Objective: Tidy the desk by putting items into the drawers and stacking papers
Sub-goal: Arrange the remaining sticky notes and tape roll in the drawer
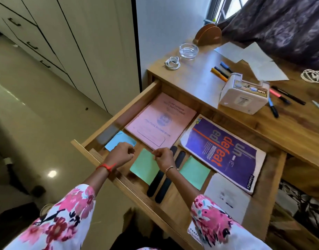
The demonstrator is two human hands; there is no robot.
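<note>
Sleeves: floral pink-and-white sleeves sit closest, both forearms reaching over the front edge of the open wooden drawer
Left hand: left hand hovers by the drawer's front-left corner; fingers curled under; whether they hold anything I cannot tell
Blue pad: pale blue square sticky-note pad lies flat in that corner, its near edge hidden by the left hand's knuckles
Green pad: mint green square sticky-note pad lies flat and diamond-wise near the front edge, just right of the left hand
Right hand: right hand has thumb and forefinger closed, apparently pinching the pad's far corner
Black cases: two slim black oblong cases run from front edge toward the back, partly under the pad and the right wrist
Further right: second mint green square pad; pink record book toward the back; purple soft-cover notebook along the right side
Desk: white cable coil, coloured markers, white box and loose white papers are not yet put away
Coming move: the pad spreads down and left from the right fingertips, so the right hand is nearer and likely shifts it; the left sits just beside its left corner to steady it
</note>
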